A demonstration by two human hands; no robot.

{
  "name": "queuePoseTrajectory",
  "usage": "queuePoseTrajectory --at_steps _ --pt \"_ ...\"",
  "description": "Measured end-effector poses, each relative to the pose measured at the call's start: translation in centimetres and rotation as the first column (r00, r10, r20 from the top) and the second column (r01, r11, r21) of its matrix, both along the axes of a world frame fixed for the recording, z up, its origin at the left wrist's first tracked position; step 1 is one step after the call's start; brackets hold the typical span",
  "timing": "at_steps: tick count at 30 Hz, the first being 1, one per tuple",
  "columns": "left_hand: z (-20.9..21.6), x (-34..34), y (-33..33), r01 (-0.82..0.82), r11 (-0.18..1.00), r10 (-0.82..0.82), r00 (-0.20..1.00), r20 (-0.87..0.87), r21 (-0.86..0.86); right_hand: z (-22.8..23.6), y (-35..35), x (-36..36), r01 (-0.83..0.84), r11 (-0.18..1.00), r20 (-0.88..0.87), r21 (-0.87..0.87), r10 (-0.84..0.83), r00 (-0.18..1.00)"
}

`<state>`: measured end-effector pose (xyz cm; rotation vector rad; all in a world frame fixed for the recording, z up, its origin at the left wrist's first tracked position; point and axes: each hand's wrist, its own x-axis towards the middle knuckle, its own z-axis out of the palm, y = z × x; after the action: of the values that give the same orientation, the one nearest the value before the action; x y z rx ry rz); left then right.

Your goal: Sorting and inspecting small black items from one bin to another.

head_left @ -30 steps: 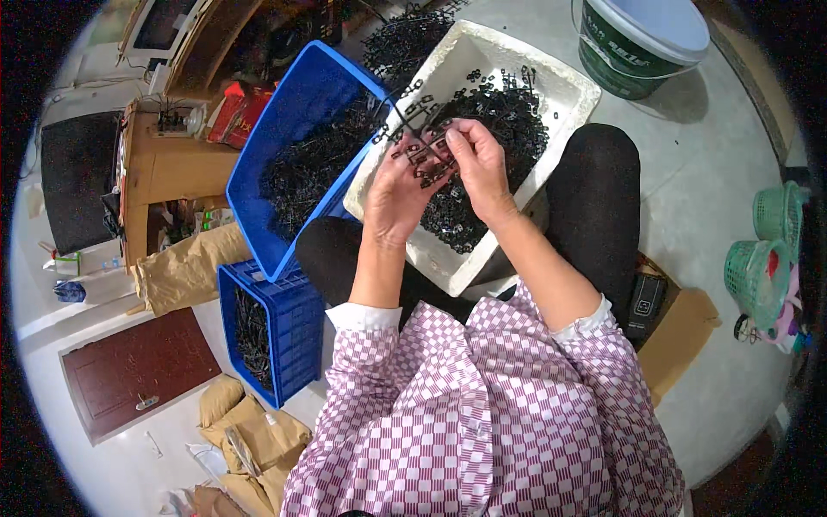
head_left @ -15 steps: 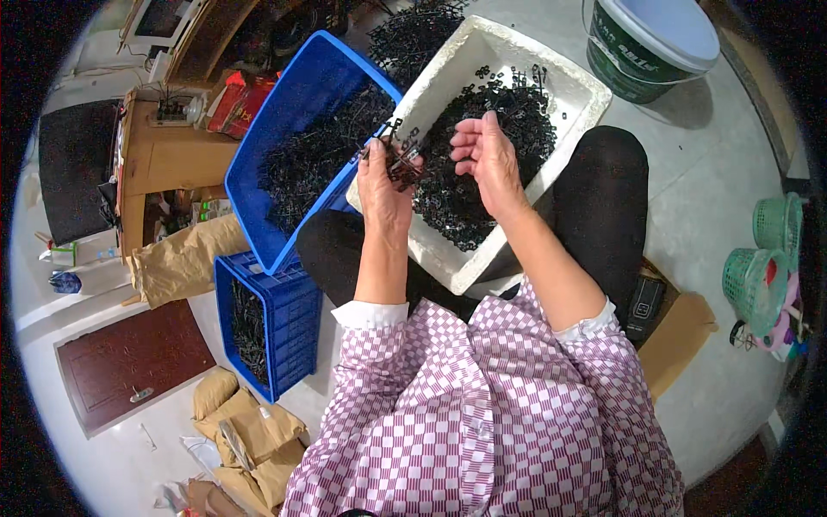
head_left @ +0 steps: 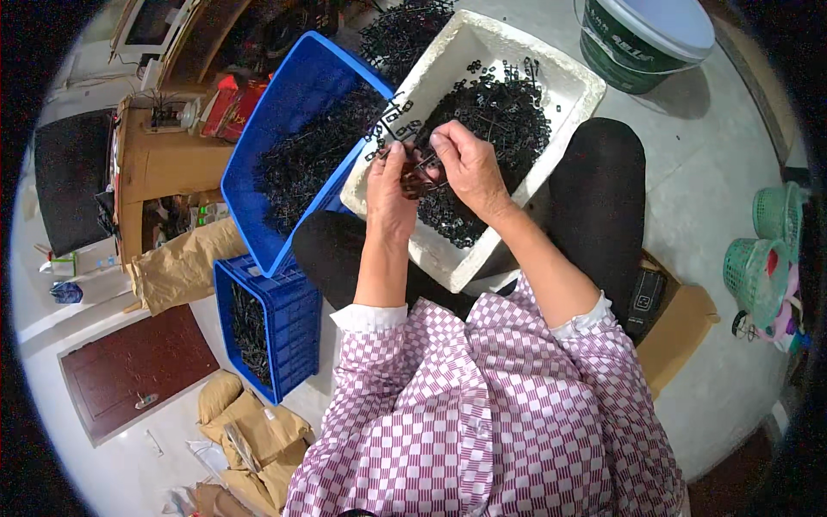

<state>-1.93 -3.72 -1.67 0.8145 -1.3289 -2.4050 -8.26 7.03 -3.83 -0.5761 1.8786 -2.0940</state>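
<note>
Flanking white foam box (head_left: 564, 82) — blue crate (head_left: 297, 95)

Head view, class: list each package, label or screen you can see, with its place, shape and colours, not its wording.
Green bucket: top right, round, white lid, white label band.
Red boxes: upper left, behind blue crate.
Brown paper bags: lower left, crumpled.
Cardboard box: right, brown, open.

white box (head_left: 564, 82): foam, matt (rough-grained)
blue crate (head_left: 297, 95): plastic, smooth
small black parts (head_left: 495, 129): plastic, slightly glossy
</note>
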Motion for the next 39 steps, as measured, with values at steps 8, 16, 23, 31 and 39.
queuePoseTrajectory --at_steps 8,16,23,31,39 --pt "-0.6 0.1 0.3 -0.087 0.94 0.096 0.995 -0.01 0.33 -2.7 -1.4 -0.1 0.068 0.987 0.139 -0.145 -0.048 0.989" --pt "-0.3 -0.3 3.4 -0.197 0.947 0.204 0.979 0.002 0.252 -3.0 -0.4 -1.8 0.185 0.954 0.762 -0.236 0.064 0.644" --pt "2.1 1.9 1.9 -0.115 0.988 0.111 0.993 0.041 0.103 -2.8 -0.5 -1.5 0.071 0.914 0.717 -0.4 0.264 0.645" --pt "1.2 1.8 4.0 -0.119 0.993 0.118 0.988 0.102 0.001 -0.7 -0.5 -0.4 -0.117 0.942 0.451 -0.313 0.256 0.855" --pt "0.3 2.1 4.9 0.013 1.0 -0.008 0.979 0.203 -0.025 -1.9 -1.1 -0.8 0.109 0.988 0.092 -0.114 -0.098 0.991"
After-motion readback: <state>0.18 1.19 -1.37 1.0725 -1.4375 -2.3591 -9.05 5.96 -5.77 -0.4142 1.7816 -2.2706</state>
